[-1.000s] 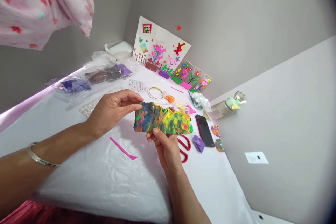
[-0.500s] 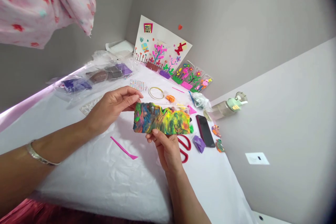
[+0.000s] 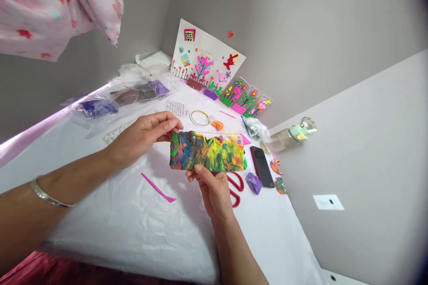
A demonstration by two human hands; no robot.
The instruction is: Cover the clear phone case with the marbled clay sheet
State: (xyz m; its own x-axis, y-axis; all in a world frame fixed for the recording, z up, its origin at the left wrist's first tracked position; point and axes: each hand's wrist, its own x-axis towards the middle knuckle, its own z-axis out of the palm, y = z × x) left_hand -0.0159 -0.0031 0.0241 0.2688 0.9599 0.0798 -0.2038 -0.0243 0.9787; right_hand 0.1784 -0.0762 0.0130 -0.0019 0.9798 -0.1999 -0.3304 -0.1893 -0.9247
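Observation:
A clear flat case (image 3: 206, 151), spread with swirled clay in green, yellow, blue and orange, is held above the table in both hands. My right hand (image 3: 214, 189) grips its lower edge, thumb on the clay side and fingers behind. At the upper left corner, my left hand (image 3: 150, 131) pinches with thumb and fingers; the fingertips behind the corner are partly hidden. Below and left lies a pink clay strip (image 3: 158, 188). Red-handled scissors (image 3: 236, 196) rest just right of my right hand, partly covered by the case.
Beyond the hands lie a gold bangle (image 3: 199, 118), orange clay (image 3: 218, 125) and a gem sticker sheet (image 3: 177, 108). On the right are a phone (image 3: 262, 167), purple clay (image 3: 254, 183) and a bottle (image 3: 284, 139). Bagged clay (image 3: 137, 93) and a decorated board (image 3: 207, 55) stand at the back.
The case has tilted very slightly, so a little less of its clear edge shows on the right. Both hands keep almost the same place.

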